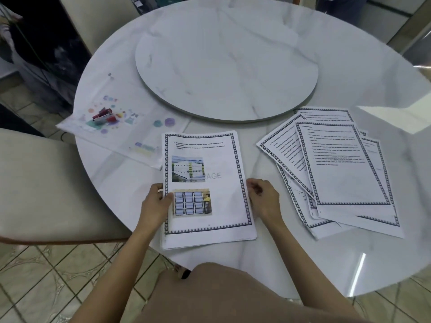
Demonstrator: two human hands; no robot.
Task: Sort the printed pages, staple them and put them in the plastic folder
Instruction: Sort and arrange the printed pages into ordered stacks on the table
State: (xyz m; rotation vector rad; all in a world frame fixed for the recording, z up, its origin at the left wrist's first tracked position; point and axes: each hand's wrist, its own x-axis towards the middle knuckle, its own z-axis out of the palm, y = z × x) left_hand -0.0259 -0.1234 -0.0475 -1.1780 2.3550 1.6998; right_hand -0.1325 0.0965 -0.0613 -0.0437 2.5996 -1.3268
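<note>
Two hands are bracketing the stack of printed pages (pixel 207 187) on the bench (pixel 279 252), likely squaring it: left hand (pixel 155 203) gripping one edge, right hand (pixel 263 197) curling against the other, grip unclear, stapler (pixel 102 114) waiting on the plastic folder (pixel 130 136).

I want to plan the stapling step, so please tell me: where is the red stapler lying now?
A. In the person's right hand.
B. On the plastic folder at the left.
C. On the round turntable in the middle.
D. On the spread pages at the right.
B: the red stapler lies on the plastic folder, up and left of the stack of pages.
</note>
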